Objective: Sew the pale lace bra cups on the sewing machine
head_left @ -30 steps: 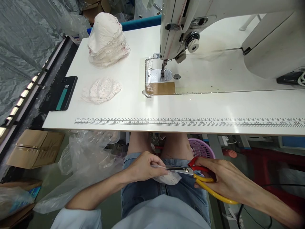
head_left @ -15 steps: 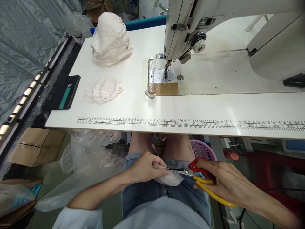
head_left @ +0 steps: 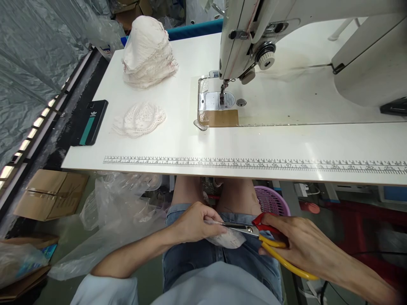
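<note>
Over my lap, my left hand (head_left: 193, 222) is closed on a small pale fabric piece (head_left: 227, 240). My right hand (head_left: 294, 243) grips scissors (head_left: 254, 231) with red and yellow handles; their blades lie across the top edge of the fabric piece, pointing left toward my left fingers. Both hands are below the front edge of the white sewing table (head_left: 286, 144).
A white sewing machine (head_left: 286, 38) stands at the back right of the table. A tall stack of pale cups (head_left: 148, 53) and a single lace piece (head_left: 140, 120) lie at the left, beside a dark phone (head_left: 89, 123). Plastic bags (head_left: 111, 216), cardboard boxes (head_left: 51, 195) and a purple basket (head_left: 271, 201) sit below.
The hands and scissors have hardly moved; the view has shifted slightly.
</note>
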Demonstrator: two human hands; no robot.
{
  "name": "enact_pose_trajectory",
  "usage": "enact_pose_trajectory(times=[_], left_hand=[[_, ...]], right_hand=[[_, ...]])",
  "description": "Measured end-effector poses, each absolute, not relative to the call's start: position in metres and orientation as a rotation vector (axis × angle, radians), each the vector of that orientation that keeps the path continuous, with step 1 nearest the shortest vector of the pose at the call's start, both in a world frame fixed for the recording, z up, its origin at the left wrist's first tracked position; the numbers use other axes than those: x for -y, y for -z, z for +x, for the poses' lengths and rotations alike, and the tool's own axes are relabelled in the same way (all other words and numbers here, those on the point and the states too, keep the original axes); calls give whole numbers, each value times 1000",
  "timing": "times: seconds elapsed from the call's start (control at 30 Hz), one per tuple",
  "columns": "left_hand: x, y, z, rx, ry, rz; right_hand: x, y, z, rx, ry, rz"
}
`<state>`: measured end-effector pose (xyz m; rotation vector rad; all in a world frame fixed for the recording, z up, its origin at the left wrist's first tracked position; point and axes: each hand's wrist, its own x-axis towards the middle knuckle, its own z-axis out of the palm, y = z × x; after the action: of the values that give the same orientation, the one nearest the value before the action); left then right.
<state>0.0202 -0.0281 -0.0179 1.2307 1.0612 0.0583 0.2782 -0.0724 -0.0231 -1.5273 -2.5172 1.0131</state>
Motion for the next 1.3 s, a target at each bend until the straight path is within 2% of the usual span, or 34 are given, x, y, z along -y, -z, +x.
enact_pose_trajectory(times=[0.27, 0.47, 0.93, 1.3], left_hand=[[29, 22, 19, -1078, -35, 1233], [28, 20, 20, -1076, -74, 1204], [32, 23, 19, -1075, -127, 1217], [30, 18, 21, -1070, -129, 1218]], right_hand=[[74, 30, 280, 2556, -1019, -1488], [74, 24, 282, 2431, -1055, -1624], [78, 20, 279, 2473, -939, -1555], [79, 30, 282, 2512, -975, -1527]])
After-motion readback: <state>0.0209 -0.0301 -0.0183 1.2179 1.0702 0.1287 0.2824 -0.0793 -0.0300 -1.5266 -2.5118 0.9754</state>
